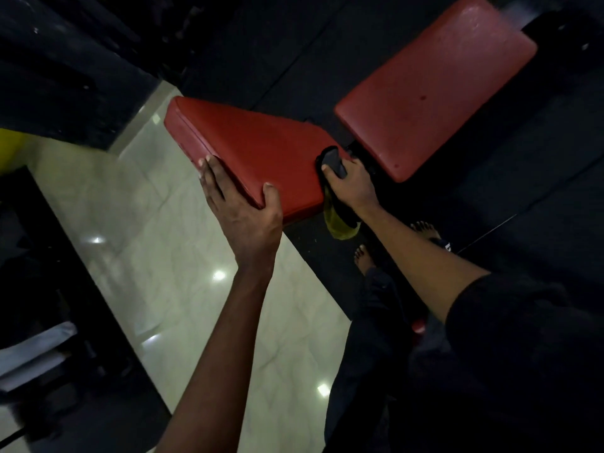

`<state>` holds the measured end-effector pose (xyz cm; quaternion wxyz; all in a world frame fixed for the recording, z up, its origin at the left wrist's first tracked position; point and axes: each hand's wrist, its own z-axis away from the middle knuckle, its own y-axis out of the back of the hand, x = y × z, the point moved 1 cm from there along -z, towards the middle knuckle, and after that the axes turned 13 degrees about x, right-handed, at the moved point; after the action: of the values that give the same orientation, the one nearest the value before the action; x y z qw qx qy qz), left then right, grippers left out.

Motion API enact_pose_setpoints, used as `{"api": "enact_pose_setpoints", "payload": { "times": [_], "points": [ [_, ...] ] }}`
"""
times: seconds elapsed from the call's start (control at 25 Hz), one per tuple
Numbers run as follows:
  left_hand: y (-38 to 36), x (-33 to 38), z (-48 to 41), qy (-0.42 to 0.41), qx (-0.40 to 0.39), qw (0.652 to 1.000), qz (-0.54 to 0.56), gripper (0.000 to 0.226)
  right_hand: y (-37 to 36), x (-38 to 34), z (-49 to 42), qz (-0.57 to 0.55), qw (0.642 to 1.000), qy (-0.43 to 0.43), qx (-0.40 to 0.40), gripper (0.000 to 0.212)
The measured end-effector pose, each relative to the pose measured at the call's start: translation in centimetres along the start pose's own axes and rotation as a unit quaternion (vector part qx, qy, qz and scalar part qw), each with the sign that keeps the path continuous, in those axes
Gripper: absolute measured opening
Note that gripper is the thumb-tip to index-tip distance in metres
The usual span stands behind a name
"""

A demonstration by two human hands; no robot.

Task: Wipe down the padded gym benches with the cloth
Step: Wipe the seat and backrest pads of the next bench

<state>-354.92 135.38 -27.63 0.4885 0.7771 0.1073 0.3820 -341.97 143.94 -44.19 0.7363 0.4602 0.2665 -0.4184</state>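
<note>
Two red padded bench cushions fill the middle of the view. The nearer seat pad (pixel 261 152) is tilted; the longer back pad (pixel 434 89) stretches away to the upper right. My left hand (pixel 243 210) grips the near corner of the seat pad, thumb on top and fingers along its side edge. My right hand (pixel 351 184) holds a dark cloth (pixel 335 161) bunched against the seat pad's right end, near the gap between the pads. A yellow part of the cloth (pixel 340 223) hangs below that hand.
Pale glossy floor tiles (pixel 147 240) run under the seat pad on the left. Black rubber matting (pixel 523 178) covers the floor on the right, where my bare feet (pixel 364 256) stand. Dark gym equipment (pixel 49 322) sits at the left edge.
</note>
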Motion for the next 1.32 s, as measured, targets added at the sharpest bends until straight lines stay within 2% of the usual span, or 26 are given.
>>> {"api": "enact_pose_setpoints", "payload": {
  "times": [0.08,0.2,0.32,0.4,0.52,0.68,0.8,0.96,1.12,1.24,1.28,1.32],
  "points": [
    [-0.2,-0.1,0.2,0.003,0.024,0.999,0.022,0.086,0.3,-0.2,0.5,0.003,1.0,-0.024,-0.007,0.043],
    [-0.5,-0.2,0.6,-0.006,0.063,0.996,0.06,0.078,0.7,-0.2,3.3,-0.019,0.999,0.03,-0.022,0.042],
    [-0.7,0.6,1.7,0.064,0.126,0.985,0.097,0.072,1.6,0.3,3.9,0.005,0.995,0.081,-0.06,0.044],
    [-0.9,1.5,2.4,0.11,0.156,0.973,0.127,0.072,1.8,0.0,1.6,0.041,0.992,0.059,-0.1,0.047],
    [-1.1,2.0,3.2,0.119,0.194,0.962,0.151,0.07,1.8,-1.3,-1.6,0.071,0.989,0.008,-0.128,0.047],
    [-1.9,2.3,3.8,0.165,0.228,0.941,0.189,0.068,2.3,-3.5,1.3,0.014,0.984,0.109,-0.14,0.041],
    [-2.5,2.1,4.6,0.177,0.245,0.931,0.202,0.073,2.0,-3.3,0.8,0.013,0.978,0.163,-0.132,0.049],
    [-3.3,2.3,5.6,0.251,0.257,0.901,0.243,0.086,0.4,-1.2,-2.6,0.052,0.984,0.115,-0.125,0.051],
    [-6.9,1.3,8.7,0.374,0.197,0.852,0.308,0.085,-0.3,1.5,-4.1,0.085,0.99,0.01,-0.115,0.058],
    [-10.2,-0.6,10.0,0.43,0.073,0.853,0.287,0.09,0.4,2.5,-1.2,0.025,0.991,-0.04,-0.124,0.063],
    [-10.7,-1.4,9.9,0.421,0.025,0.847,0.323,0.077,0.6,3.2,-0.1,0.003,0.991,-0.033,-0.13,0.062],
    [-11.4,-2.8,9.9,0.357,-0.023,0.871,0.336,0.057,0.7,3.8,0.6,0.0,0.991,-0.018,-0.133,0.06]
  ]
}}
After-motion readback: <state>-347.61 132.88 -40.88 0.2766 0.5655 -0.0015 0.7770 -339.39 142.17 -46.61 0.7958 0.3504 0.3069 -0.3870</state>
